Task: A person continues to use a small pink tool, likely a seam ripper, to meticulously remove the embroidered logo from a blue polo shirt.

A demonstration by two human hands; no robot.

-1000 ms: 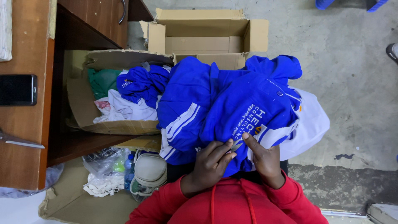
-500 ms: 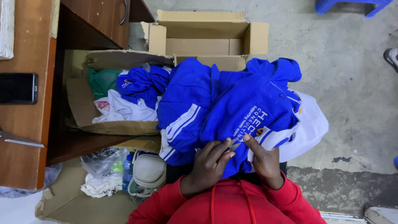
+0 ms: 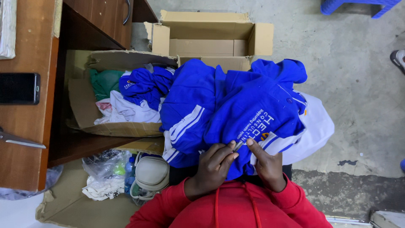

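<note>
Under my knees runs a grey concrete floor [image 3: 358,84] — stained and patchy. On it stand an open cardboard box [image 3: 211,40], a second box [image 3: 114,101] stuffed with clothes, flattened cardboard [image 3: 67,202] and a wooden desk [image 3: 29,139] — phone [image 3: 19,88] on top.

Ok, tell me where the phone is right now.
In the head view the black phone lies flat at the far left on the wooden desk, left of the open box of clothes and well away from both hands.
</note>
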